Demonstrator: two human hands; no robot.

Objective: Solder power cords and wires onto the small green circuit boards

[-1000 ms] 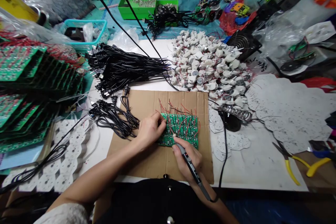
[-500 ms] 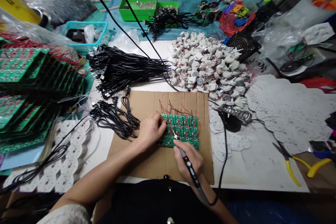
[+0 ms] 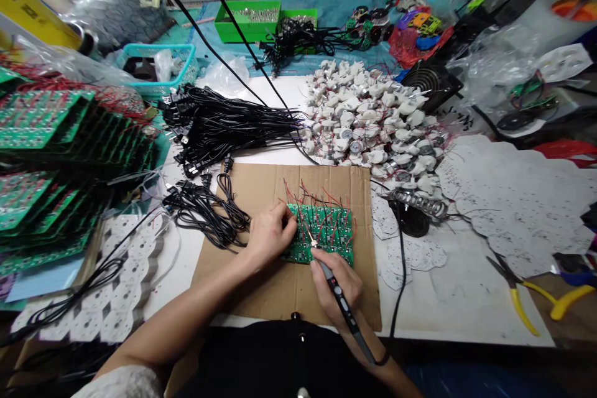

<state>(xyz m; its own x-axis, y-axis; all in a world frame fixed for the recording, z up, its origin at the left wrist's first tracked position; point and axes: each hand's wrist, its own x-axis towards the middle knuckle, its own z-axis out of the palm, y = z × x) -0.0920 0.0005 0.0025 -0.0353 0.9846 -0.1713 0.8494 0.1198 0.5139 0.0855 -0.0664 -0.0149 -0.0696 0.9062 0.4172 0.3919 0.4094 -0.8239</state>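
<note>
A green circuit board panel (image 3: 342, 242) with red and black wires rising from it lies on a flat cardboard sheet (image 3: 261, 298). My right hand (image 3: 338, 283) is closed round a grey and black soldering iron (image 3: 347, 311), whose tip points at the middle-left of the board. At the board's left edge my left hand (image 3: 273, 230) has its thumb and fingers pinched together. What sits between those fingertips is hidden; red wires stand close by.
Black power cords (image 3: 224, 124) are bundled behind on the left. White motor-like parts with wires (image 3: 368, 115) form a heap at the back. Stacked green boards (image 3: 41, 118) stand left. Yellow-handled pliers (image 3: 522, 308) and a coiled-spring iron holder (image 3: 420, 202) are on the right.
The whole view has shifted slightly. Both hands keep nearly the same place at the board, and the iron's tip stays near the same spot.
</note>
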